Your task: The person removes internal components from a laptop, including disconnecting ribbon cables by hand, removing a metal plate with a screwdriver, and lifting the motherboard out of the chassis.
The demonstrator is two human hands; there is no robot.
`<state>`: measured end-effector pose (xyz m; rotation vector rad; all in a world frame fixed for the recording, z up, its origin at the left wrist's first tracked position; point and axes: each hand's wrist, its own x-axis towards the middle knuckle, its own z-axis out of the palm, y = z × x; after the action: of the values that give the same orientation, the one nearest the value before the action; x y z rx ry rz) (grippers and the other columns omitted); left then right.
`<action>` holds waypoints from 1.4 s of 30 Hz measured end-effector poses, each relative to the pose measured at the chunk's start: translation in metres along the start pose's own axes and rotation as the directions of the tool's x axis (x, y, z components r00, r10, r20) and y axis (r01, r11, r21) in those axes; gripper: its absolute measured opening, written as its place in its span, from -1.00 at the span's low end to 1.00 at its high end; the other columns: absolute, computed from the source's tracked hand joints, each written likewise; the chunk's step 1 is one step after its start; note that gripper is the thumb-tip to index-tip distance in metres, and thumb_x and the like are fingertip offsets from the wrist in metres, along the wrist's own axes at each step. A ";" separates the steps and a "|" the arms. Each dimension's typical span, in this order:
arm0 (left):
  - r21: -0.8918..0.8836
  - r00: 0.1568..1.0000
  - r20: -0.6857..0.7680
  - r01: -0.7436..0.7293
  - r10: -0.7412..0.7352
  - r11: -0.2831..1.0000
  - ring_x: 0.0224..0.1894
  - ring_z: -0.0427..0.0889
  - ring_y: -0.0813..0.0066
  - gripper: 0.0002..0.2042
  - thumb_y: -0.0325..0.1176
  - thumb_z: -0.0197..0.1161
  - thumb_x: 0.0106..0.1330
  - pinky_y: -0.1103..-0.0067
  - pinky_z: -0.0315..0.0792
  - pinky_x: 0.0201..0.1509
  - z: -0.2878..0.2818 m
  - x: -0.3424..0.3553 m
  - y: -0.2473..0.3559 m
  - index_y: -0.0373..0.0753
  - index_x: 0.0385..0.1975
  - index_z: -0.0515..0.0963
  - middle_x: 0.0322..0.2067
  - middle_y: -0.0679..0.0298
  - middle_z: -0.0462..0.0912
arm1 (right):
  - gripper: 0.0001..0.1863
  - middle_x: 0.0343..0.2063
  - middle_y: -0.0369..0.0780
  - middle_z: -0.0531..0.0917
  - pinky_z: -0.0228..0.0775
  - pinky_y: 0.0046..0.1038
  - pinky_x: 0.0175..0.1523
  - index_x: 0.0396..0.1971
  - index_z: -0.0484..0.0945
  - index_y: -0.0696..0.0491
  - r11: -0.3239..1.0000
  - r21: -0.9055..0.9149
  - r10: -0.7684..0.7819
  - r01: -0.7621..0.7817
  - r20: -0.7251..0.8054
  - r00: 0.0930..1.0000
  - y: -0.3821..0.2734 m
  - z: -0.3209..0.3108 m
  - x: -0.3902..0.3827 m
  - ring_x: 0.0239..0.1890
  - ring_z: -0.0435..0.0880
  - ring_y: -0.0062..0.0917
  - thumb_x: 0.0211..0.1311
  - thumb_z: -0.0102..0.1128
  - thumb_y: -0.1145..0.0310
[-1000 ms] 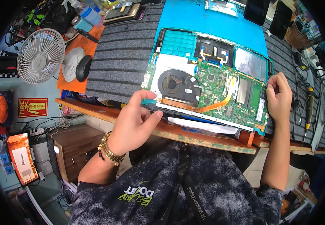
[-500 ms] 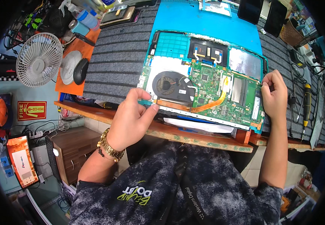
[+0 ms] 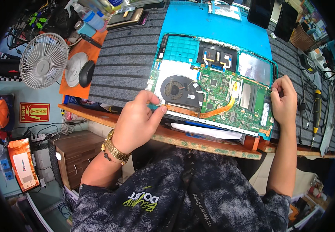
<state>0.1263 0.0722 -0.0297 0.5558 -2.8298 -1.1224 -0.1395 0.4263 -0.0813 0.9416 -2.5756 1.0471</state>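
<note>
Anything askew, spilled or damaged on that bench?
Slightly askew: the open laptop base is angled against the blue mat, its right end reaching past the mat's side. The wooden bench edge looks worn, its finish broken by pale patches. No spill is visible.

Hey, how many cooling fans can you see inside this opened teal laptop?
1: the black cooling fan with a round opening, in the left part of the opened teal laptop base, beside the bent copper-coloured heat pipe. No other shows; the green circuit board's underside is hidden.
</note>
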 end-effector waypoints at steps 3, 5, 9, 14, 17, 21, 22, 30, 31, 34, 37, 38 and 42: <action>0.033 0.998 -0.033 -0.045 0.046 0.998 -0.70 0.53 0.18 -0.76 -0.38 0.50 0.57 0.28 0.32 -0.51 0.003 0.000 -0.001 -0.32 -0.06 0.54 -0.74 0.18 0.49 | -0.91 -0.40 -0.18 0.42 0.34 -0.37 -0.18 -0.36 0.48 0.22 1.000 0.005 0.004 -0.004 0.003 1.000 0.000 0.000 0.000 -0.36 0.41 -0.43 0.23 0.23 0.61; 0.045 0.998 -0.046 -0.041 0.043 0.998 -0.69 0.55 0.14 -0.77 -0.38 0.49 0.58 0.26 0.33 -0.50 0.005 0.000 -0.001 -0.32 -0.06 0.54 -0.73 0.17 0.49 | -0.91 -0.40 -0.18 0.42 0.34 -0.37 -0.18 -0.36 0.48 0.22 1.000 0.010 0.003 -0.003 0.001 1.000 0.000 0.000 0.000 -0.36 0.40 -0.42 0.23 0.23 0.62; 0.044 0.997 -0.064 -0.040 0.042 0.998 -0.67 0.58 0.08 -0.77 -0.38 0.48 0.59 0.24 0.35 -0.49 0.007 -0.001 -0.001 -0.32 -0.06 0.54 -0.73 0.14 0.51 | -0.91 -0.40 -0.18 0.43 0.34 -0.36 -0.18 -0.36 0.48 0.21 1.000 0.011 -0.006 0.006 -0.007 1.000 0.001 0.001 0.000 -0.36 0.41 -0.42 0.23 0.23 0.61; 0.066 0.996 -0.073 -0.042 0.047 0.997 -0.64 0.62 0.01 -0.78 -0.38 0.48 0.59 0.22 0.37 -0.48 0.009 -0.002 -0.002 -0.33 -0.07 0.54 -0.71 0.11 0.54 | -0.92 -0.40 -0.18 0.44 0.35 -0.34 -0.17 -0.36 0.49 0.21 1.000 0.015 0.001 -0.001 -0.008 1.000 0.001 0.001 0.000 -0.35 0.42 -0.40 0.23 0.24 0.60; 0.053 0.997 -0.069 -0.032 0.036 0.998 -0.66 0.60 0.05 -0.79 -0.39 0.47 0.60 0.24 0.37 -0.48 0.009 -0.001 -0.002 -0.32 -0.08 0.54 -0.72 0.13 0.53 | -0.92 -0.39 -0.17 0.44 0.36 -0.34 -0.16 -0.36 0.49 0.21 1.000 0.009 0.000 0.000 -0.010 1.000 0.000 0.001 0.000 -0.35 0.43 -0.38 0.23 0.24 0.60; 0.019 0.998 -0.055 -0.019 0.020 1.000 -0.68 0.57 0.15 -0.77 -0.38 0.49 0.58 0.27 0.35 -0.49 0.005 0.001 0.003 -0.33 -0.07 0.55 -0.72 0.19 0.51 | -0.91 -0.39 -0.16 0.45 0.37 -0.33 -0.15 -0.36 0.50 0.21 1.000 0.009 0.007 -0.007 -0.008 1.000 -0.001 0.001 0.000 -0.34 0.43 -0.37 0.22 0.24 0.59; 0.021 0.999 -0.042 -0.006 0.007 1.000 -0.68 0.56 0.18 -0.76 -0.38 0.50 0.57 0.28 0.34 -0.49 0.002 0.001 0.006 -0.32 -0.07 0.55 -0.72 0.20 0.51 | -0.91 -0.39 -0.16 0.45 0.37 -0.33 -0.14 -0.35 0.50 0.21 1.000 0.011 0.006 -0.006 -0.007 1.000 -0.001 0.001 0.000 -0.34 0.43 -0.37 0.22 0.24 0.59; 0.052 0.982 0.012 -0.189 0.189 0.981 -0.56 0.67 0.19 -0.61 -0.35 0.58 0.44 0.30 0.48 -0.40 -0.019 0.031 0.028 -0.28 0.19 0.65 -0.61 0.21 0.61 | -0.93 -0.39 -0.16 0.51 0.40 -0.29 -0.10 -0.36 0.53 0.16 1.000 -0.002 0.007 -0.007 -0.012 1.000 0.002 0.001 -0.001 -0.33 0.52 -0.32 0.20 0.27 0.57; 0.079 0.956 -0.006 -0.293 0.294 0.953 -0.51 0.65 0.27 -0.61 -0.36 0.58 0.43 0.35 0.48 -0.36 -0.017 0.042 0.029 -0.29 0.18 0.67 -0.53 0.22 0.63 | -0.93 -0.39 -0.16 0.52 0.40 -0.29 -0.10 -0.37 0.54 0.15 1.000 0.008 0.023 -0.022 -0.006 1.000 0.002 0.001 0.000 -0.32 0.53 -0.31 0.20 0.27 0.56; 0.138 0.868 0.004 -0.491 0.496 0.860 -0.16 0.72 0.23 -0.63 -0.38 0.62 0.35 0.33 0.64 -0.01 -0.006 0.081 0.031 -0.27 0.13 0.78 -0.16 0.15 0.72 | -0.92 -0.40 -0.17 0.56 0.39 -0.26 -0.09 -0.39 0.55 0.13 1.000 -0.012 0.003 -0.004 -0.029 1.000 0.000 0.001 0.000 -0.35 0.58 -0.28 0.18 0.29 0.54; 0.276 0.753 0.063 -0.644 0.655 0.713 -0.02 0.75 0.05 -0.59 -0.36 0.62 0.33 0.23 0.65 0.18 0.003 0.110 0.036 -0.26 0.16 0.78 -0.10 0.11 0.76 | -0.91 -0.39 -0.18 0.60 0.38 -0.26 -0.10 -0.39 0.57 0.10 1.000 -0.031 -0.005 0.004 -0.037 0.999 -0.001 0.000 -0.001 -0.34 0.62 -0.26 0.16 0.33 0.52; 0.254 0.760 0.119 -0.646 0.639 0.720 0.10 0.75 -0.04 -0.57 -0.34 0.62 0.31 0.17 0.61 0.28 0.003 0.115 0.036 -0.25 0.17 0.79 -0.05 0.11 0.78 | -0.91 -0.38 -0.18 0.61 0.38 -0.25 -0.09 -0.39 0.57 0.10 0.999 -0.039 -0.005 0.004 -0.035 0.999 -0.001 0.000 -0.002 -0.33 0.63 -0.25 0.16 0.34 0.51; 0.275 0.739 0.318 -0.671 0.594 0.688 0.13 0.78 -0.02 -0.54 -0.28 0.65 0.30 0.17 0.66 0.26 -0.001 0.128 0.042 -0.24 0.18 0.79 -0.01 0.11 0.80 | -0.90 -0.36 -0.18 0.63 0.40 -0.23 -0.04 -0.37 0.58 0.09 0.999 -0.054 -0.007 0.006 -0.022 1.000 -0.002 -0.002 -0.006 -0.30 0.65 -0.23 0.17 0.36 0.50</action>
<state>-0.0061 0.0556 -0.0120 -0.5748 -3.0040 -0.5217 -0.1339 0.4294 -0.0805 0.9188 -2.5673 0.9757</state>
